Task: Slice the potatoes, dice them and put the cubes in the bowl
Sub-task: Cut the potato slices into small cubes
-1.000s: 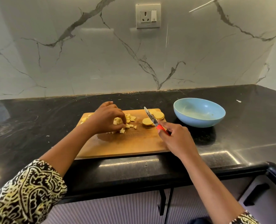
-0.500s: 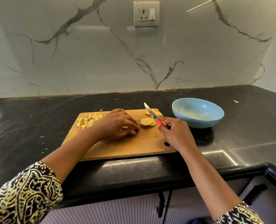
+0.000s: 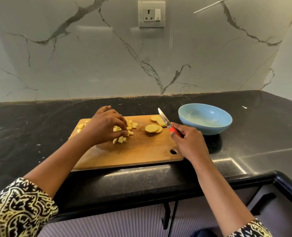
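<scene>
Four potato slices [image 3: 151, 128], as far as I can count, lie on the right half of the cutting board [image 3: 133, 154]: two overlapped nearer the person, two at the far edge, one partly behind the blade. The potato cubes [image 3: 132, 124] make one loose heap left of centre, too many and too hidden to count, w/ a few more past the wrist at the far-left corner. One bowl [image 3: 210, 130] stands just off the board's right end; no cubes in it that I can see. The left hand [image 3: 106, 129] sits on the heap, fingers curled down, thumb & fingertips pinching a cube or two. The right hand [image 3: 190, 144] wraps the red handle of the one knife [image 3: 165, 121], blade raised, long axis running away from the person & slightly left. Key relation: the bowl is right of everything, so cubes must cross the slices & the knife; the right hand is nearer the bowl, the left hand nearer the cubes. Prob. step: gathering cubes; slices not yet diced.
</scene>
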Demonstrator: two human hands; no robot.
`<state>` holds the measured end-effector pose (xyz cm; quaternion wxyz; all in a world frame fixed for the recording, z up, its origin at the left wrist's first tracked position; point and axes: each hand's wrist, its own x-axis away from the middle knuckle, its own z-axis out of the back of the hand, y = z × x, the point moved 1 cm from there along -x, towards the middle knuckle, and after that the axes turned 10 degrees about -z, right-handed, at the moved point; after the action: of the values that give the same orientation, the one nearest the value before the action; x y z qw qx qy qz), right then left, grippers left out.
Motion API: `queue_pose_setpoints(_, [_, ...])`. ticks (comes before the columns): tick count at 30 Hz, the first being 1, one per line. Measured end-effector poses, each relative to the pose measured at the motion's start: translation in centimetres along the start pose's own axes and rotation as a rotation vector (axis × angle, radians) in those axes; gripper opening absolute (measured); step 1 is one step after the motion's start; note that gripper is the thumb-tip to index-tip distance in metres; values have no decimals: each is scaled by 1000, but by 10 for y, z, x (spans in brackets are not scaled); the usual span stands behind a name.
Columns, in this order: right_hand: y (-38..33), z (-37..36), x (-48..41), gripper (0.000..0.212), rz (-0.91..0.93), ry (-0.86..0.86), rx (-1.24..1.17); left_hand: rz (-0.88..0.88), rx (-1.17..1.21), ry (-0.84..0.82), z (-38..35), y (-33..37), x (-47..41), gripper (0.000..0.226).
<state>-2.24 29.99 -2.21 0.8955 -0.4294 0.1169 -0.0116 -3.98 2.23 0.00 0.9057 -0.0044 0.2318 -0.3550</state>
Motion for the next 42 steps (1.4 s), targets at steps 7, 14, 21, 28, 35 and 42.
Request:
queue_pose_setpoints(7, [0,-1,-5,38,-5,35,14,228,145,-112,-4,25,-36,61])
queue_pose_setpoints(14, [1,1,-8,40,-20,51,43,140,90,-411,-27,44,-88,48])
queue_pose_setpoints(21, [2,1,-9,38,2,56,48,164,283,-366,-14,44,-77,40])
queue_pose_setpoints(28, [4,2,-6,38,7,61,52,170,285,-298,-9,44,-76,37])
queue_pose_setpoints(35, [4,2,-2,39,13,52,71,264,300,55,-1,30,-65,31])
queue_pose_setpoints(42, [3,1,4,38,18,12,95,335,844,-82,18,24,-33,32])
